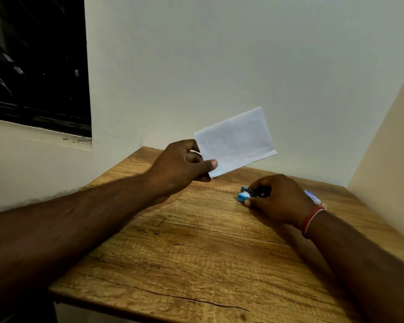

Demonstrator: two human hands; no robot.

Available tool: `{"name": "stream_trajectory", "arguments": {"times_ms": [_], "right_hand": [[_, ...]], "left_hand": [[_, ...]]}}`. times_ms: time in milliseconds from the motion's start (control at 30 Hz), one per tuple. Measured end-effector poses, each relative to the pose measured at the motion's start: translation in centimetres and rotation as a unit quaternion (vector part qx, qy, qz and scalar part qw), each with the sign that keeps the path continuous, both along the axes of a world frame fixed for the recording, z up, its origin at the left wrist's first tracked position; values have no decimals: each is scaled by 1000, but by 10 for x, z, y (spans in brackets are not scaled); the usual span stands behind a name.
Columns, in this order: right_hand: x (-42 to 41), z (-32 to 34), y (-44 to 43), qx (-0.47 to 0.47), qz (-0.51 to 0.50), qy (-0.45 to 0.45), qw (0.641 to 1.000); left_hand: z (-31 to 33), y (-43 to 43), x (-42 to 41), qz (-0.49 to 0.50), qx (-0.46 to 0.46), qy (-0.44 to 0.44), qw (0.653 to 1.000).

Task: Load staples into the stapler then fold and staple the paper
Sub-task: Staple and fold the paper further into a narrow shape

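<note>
Folded paper (236, 141) is pinched by left hand (180, 166) mid-frame; stapler (245, 195) is gripped by right hand (278, 201) on worktop (173, 252). Layers could be misaligned if paper slips.

table (196, 264): grained matt wood | paper (237, 142): matt white | stapler (244, 196): blue plastic

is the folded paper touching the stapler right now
Apart. The head view shows the folded paper held up off the table by the left hand, with bare wood between it and the blue stapler under the right hand.
</note>
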State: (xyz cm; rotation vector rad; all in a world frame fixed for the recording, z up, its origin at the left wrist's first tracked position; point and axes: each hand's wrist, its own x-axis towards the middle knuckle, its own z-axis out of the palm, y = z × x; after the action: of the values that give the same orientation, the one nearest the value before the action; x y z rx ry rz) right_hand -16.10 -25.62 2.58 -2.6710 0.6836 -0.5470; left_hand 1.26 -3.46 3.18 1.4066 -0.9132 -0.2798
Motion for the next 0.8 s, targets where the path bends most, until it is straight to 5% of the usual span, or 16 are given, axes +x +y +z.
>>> {"name": "stream_trajectory", "arguments": {"times_ms": [167, 400, 633, 800], "right_hand": [[1, 0, 1, 18, 1, 18, 1000], [-1, 10, 3, -1, 65, -307, 950], [2, 3, 0, -67, 137, -333, 930], [3, 8, 13, 67, 83, -356, 928]], "left_hand": [[3, 0, 0, 9, 18, 4, 1000], [4, -2, 7, 13, 33, 49, 998], [6, -1, 5, -27, 64, 89, 994], [8, 4, 2, 81, 85, -94, 989]]}}
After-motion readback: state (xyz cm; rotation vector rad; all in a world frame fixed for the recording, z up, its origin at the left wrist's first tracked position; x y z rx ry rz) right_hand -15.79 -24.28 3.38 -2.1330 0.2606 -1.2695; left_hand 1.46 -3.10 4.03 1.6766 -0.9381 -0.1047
